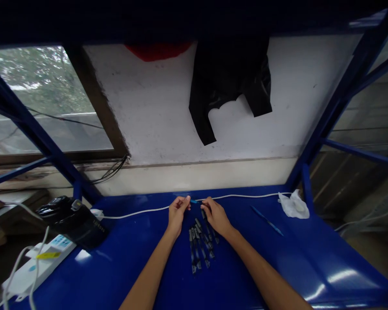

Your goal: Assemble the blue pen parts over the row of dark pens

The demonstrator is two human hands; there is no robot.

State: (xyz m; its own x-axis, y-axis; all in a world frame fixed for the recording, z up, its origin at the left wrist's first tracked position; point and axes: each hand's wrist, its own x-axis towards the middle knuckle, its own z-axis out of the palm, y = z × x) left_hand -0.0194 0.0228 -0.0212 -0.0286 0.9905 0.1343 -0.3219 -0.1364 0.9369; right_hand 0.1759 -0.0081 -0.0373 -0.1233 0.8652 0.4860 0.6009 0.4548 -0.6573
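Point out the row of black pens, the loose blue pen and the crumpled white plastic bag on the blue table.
Row of black pens (pixel 200 247): head view, on the middle of the row.
Loose blue pen (pixel 267 220): head view, mid-barrel.
Crumpled white plastic bag (pixel 293 205): head view, centre of the bundle.

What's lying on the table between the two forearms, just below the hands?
In the head view, a cluster of dark pens lies on the blue table between the forearms, just below the left hand and right hand.
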